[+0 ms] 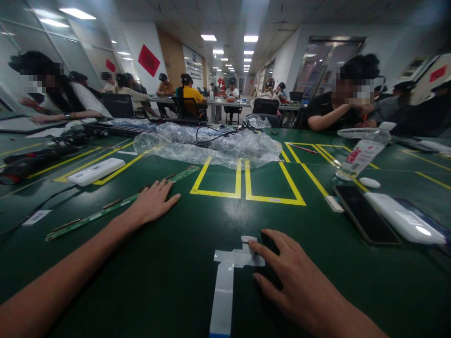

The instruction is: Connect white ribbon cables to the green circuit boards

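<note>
My left hand (pixel 153 203) lies flat with its fingers apart on a long, narrow green circuit board (pixel 105 209), covering the board's middle. The board slants from the lower left to the upper right. Nearer to me lies a white flat ribbon cable (pixel 221 293), folded sideways at its top and blue at its lower end. My right hand (pixel 296 274) is beside it, open, the index fingertip touching the cable's small upper end piece (pixel 249 239). The thumb rests apart from the cable, and nothing is gripped.
Crumpled clear plastic wrap (pixel 211 145) and black cables lie beyond. At right are a black phone (pixel 365 213), a white power bank (pixel 403 218) and a bottle (pixel 362 152). A white device (pixel 96 172) sits left. Co-workers sit on both sides.
</note>
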### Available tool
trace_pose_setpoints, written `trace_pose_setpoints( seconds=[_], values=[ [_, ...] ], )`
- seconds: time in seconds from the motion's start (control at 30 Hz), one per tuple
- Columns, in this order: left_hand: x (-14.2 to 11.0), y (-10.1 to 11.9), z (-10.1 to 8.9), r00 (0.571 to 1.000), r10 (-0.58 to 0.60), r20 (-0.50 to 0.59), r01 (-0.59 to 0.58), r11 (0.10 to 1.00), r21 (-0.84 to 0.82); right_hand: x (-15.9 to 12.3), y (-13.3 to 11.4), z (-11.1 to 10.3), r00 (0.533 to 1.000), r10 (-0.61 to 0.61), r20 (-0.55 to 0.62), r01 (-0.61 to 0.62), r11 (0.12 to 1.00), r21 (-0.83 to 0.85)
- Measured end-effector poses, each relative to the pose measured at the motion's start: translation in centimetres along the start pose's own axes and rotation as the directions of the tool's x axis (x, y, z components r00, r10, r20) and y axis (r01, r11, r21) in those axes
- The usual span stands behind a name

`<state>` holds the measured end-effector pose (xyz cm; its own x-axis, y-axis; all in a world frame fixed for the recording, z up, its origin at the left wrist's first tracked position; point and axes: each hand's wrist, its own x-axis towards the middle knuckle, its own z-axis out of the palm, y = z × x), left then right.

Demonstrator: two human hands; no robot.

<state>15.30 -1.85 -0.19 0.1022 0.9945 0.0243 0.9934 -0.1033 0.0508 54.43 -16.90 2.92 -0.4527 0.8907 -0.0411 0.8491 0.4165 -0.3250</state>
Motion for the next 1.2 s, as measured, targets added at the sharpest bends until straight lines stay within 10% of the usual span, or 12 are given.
trace_pose_setpoints(
  seconds=[0.2, 0.33, 1.2],
  values=[
    [-6.0, 11.2, -0.7, 0.873, 0.488, 0.024, -0.481, 0.867, -0.128, 0.2, 0.0, 0.5, 1.0, -0.01, -0.017, 0.01, 1.0, -0.008],
    [-8.6, 14.5, -1.5, 0.776, 0.63, 0.004, -0.616, 0.761, -0.204, 0.3, 0.1, 0.7, 0.999, -0.028, -0.025, 0.028, 1.0, -0.008],
    [-6.2, 14.1, -0.3, 0.77, 0.604, -0.207, -0.638, 0.721, -0.27, 1.4, -0.8, 0.8, 1.0, 0.008, -0.028, -0.009, 0.998, -0.057]
  ],
)
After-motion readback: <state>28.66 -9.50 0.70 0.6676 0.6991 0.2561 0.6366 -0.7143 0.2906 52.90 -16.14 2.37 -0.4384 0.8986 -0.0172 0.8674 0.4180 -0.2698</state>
